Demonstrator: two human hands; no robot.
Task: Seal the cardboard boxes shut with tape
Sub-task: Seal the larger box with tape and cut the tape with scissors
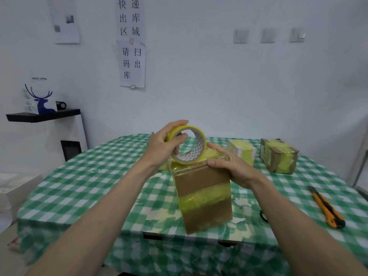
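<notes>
Head view: left hand grips the tape roll atop the cardboard box; right hand clasps the box's upper right edge on the desk.

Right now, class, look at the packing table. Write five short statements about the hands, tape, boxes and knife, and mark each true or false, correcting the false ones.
1. The left hand holds the tape roll. True.
2. The right hand holds the knife. False: it grips the top of the box; the knife lies untouched on the table.
3. The box already has a yellow tape band across its front. True.
4. The tape roll is blue. False: it is yellow.
5. Two more taped boxes, the white box and the far box, sit at the back right. True.
</notes>
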